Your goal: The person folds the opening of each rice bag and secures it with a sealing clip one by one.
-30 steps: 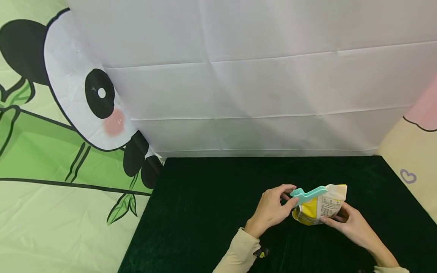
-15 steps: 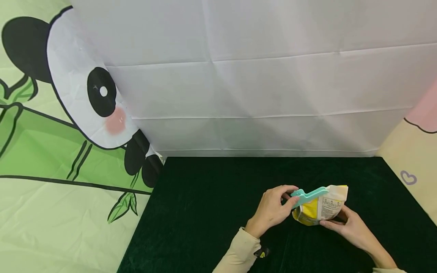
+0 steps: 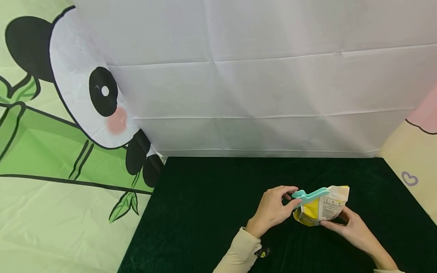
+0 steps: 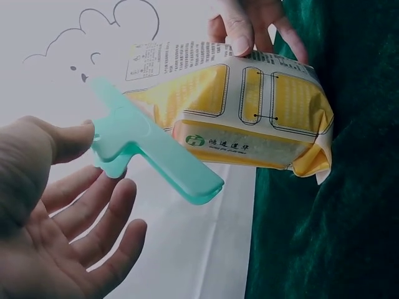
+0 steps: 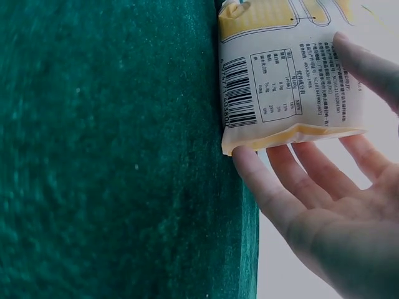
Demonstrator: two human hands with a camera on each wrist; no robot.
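Note:
A teal plastic bag clip lies slanted across one end of a yellow and white food bag. My left hand pinches the clip's handle tabs between thumb and fingers; the left wrist view shows the other fingers spread below the clip. From the opposite side, my right hand holds the bag. In the right wrist view the thumb presses the printed face of the bag, and the fingertips meet its sealed edge beside the barcode. Part of the bag's end is hidden behind the clip.
A dark green cloth covers the table under both hands. Behind it hangs a white creased backdrop, with a panda print at the left. A small black item with a yellow mark sits at the left cuff.
My right thumb has slid slightly down toward the bag's lower edge. The left hand keeps its pinch on the clip. The head view has shifted a little.

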